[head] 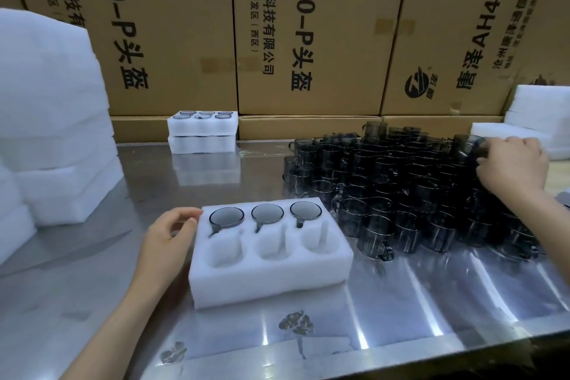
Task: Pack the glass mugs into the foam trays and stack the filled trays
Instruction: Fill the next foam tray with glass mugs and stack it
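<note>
A white foam tray [268,281] lies in front of me on the steel table. Its far row holds three dark glass mugs [267,213]; its near row of three pockets is bare. My left hand [168,234] rests against the tray's left far corner, fingers curled on its edge. A large heap of dark glass mugs [401,191] covers the table's right side. My right hand [512,166] reaches over the heap's far right and grips one tilted mug [467,146]. Two filled trays [202,132] stand stacked at the back.
A tall pile of bare foam trays [52,120] stands at the left. More foam pieces [536,114] sit at the far right. Cardboard boxes [308,31] wall off the back of the steel table [431,293].
</note>
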The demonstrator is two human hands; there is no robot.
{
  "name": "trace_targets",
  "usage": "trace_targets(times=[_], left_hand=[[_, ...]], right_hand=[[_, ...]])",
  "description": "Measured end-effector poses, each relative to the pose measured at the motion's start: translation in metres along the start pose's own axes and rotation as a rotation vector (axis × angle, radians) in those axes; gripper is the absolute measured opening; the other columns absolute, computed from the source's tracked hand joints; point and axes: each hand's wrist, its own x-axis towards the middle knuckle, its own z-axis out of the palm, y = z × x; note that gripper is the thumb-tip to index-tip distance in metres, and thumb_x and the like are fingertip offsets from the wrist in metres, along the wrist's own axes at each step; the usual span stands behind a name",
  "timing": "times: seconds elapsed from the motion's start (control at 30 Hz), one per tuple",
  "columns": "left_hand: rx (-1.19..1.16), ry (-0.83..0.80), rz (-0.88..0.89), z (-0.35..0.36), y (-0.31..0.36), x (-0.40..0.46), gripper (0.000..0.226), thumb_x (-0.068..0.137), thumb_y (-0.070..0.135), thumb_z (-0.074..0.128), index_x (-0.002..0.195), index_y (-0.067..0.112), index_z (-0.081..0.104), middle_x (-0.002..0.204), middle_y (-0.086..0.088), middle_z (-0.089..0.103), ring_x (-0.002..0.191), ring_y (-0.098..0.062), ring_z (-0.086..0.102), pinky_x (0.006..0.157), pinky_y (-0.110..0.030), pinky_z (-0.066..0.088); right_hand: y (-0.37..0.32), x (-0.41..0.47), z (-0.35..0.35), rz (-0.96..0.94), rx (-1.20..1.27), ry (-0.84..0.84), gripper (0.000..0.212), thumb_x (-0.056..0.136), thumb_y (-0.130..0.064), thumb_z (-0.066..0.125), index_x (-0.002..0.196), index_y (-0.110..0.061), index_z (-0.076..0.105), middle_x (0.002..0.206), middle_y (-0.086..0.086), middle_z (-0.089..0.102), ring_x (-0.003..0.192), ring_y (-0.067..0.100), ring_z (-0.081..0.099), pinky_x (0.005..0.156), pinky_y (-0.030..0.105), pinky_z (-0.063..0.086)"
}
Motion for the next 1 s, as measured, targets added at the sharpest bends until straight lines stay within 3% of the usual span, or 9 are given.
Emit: trace_targets(times=[0.1, 0.2, 0.27, 0.33, 0.47, 0.57, 0.67, 0.8, 1.0], left_hand=[[0.002, 0.011, 0.030, 0.001, 0.004, -0.001, 0.025, 0.090, 0.005, 0.053, 0.087, 0.027, 0.066, 0.094, 0.009, 0.067, 0.083, 0.003, 0.059, 0.067, -0.014, 0.042], [0.025, 0.013, 0.116, 0.004, 0.011, -0.003, 0.027, 0.090, 0.002, 0.054, 0.088, 0.026, 0.067, 0.096, 0.005, 0.066, 0.089, -0.007, 0.060, 0.080, -0.026, 0.046], [0.061, -0.001, 0.224, 0.005, 0.018, -0.007, 0.032, 0.089, 0.000, 0.055, 0.087, 0.030, 0.065, 0.095, 0.009, 0.065, 0.088, -0.001, 0.058, 0.082, -0.020, 0.045], [0.094, -0.013, 0.329, 0.006, 0.026, -0.010, 0.031, 0.087, 0.001, 0.058, 0.087, 0.031, 0.064, 0.093, 0.013, 0.065, 0.088, -0.001, 0.059, 0.078, -0.010, 0.042], [0.071, -0.065, 0.418, 0.010, 0.041, -0.020, 0.016, 0.083, 0.018, 0.055, 0.090, 0.027, 0.066, 0.091, 0.014, 0.064, 0.088, -0.008, 0.060, 0.078, -0.014, 0.043], [0.049, -0.124, 0.465, 0.012, 0.050, -0.030, 0.014, 0.082, 0.016, 0.057, 0.091, 0.021, 0.067, 0.090, 0.009, 0.064, 0.086, -0.007, 0.060, 0.078, -0.013, 0.042], [0.034, -0.232, 0.522, 0.011, 0.058, -0.038, 0.021, 0.082, 0.031, 0.063, 0.100, 0.020, 0.067, 0.095, 0.010, 0.063, 0.089, -0.009, 0.060, 0.079, -0.015, 0.045], [0.202, -0.298, 0.560, 0.008, 0.062, -0.040, 0.046, 0.071, 0.058, 0.066, 0.107, 0.029, 0.060, 0.098, 0.018, 0.059, 0.094, -0.009, 0.058, 0.077, -0.022, 0.047], [0.191, -0.178, 0.480, -0.012, 0.046, -0.037, 0.041, 0.067, 0.047, 0.069, 0.105, 0.041, 0.055, 0.100, 0.024, 0.063, 0.092, -0.003, 0.061, 0.077, -0.010, 0.043]], right_hand=[[-0.028, -0.022, -0.026, -0.230, 0.225, 0.064, 0.022, 0.088, -0.017, 0.063, 0.107, -0.006, 0.067, 0.095, 0.019, 0.064, 0.095, 0.038, 0.049, 0.084, 0.047, 0.043], [-0.060, -0.061, -0.056, -0.441, 0.532, -0.031, 0.019, 0.085, -0.031, 0.062, 0.092, -0.015, 0.070, 0.081, -0.001, 0.066, 0.081, 0.020, 0.054, 0.076, 0.040, 0.046], [-0.081, -0.092, -0.073, -0.515, 0.643, -0.088, 0.024, 0.081, -0.045, 0.057, 0.078, -0.024, 0.066, 0.076, -0.008, 0.062, 0.080, 0.014, 0.051, 0.071, 0.033, 0.041], [-0.100, -0.118, -0.083, -0.526, 0.760, -0.143, 0.028, 0.077, -0.052, 0.054, 0.069, -0.027, 0.062, 0.078, -0.010, 0.056, 0.083, 0.010, 0.046, 0.071, 0.024, 0.035], [-0.138, -0.149, -0.082, -0.469, 0.971, -0.330, 0.026, 0.079, -0.043, 0.062, 0.058, -0.028, 0.059, 0.102, -0.014, 0.054, 0.101, 0.005, 0.040, 0.079, 0.000, 0.025], [-0.164, -0.164, -0.073, -0.425, 1.056, -0.405, 0.036, 0.082, -0.032, 0.066, 0.051, -0.020, 0.051, 0.105, -0.014, 0.064, 0.101, 0.006, 0.055, 0.087, 0.022, 0.038], [-0.187, -0.176, -0.068, -0.370, 1.158, -0.486, 0.040, 0.082, -0.034, 0.064, 0.054, -0.012, 0.048, 0.073, -0.004, 0.066, 0.078, 0.015, 0.062, 0.078, 0.038, 0.050], [-0.221, -0.191, -0.068, -0.388, 1.131, -0.491, 0.044, 0.082, -0.051, 0.060, 0.056, -0.016, 0.053, 0.063, -0.005, 0.057, 0.069, 0.012, 0.053, 0.062, 0.031, 0.041], [-0.245, -0.198, -0.070, -0.603, 1.084, -0.669, 0.013, 0.082, -0.047, 0.061, 0.079, -0.034, 0.064, 0.097, -0.016, 0.059, 0.097, 0.005, 0.053, 0.080, 0.028, 0.045]])
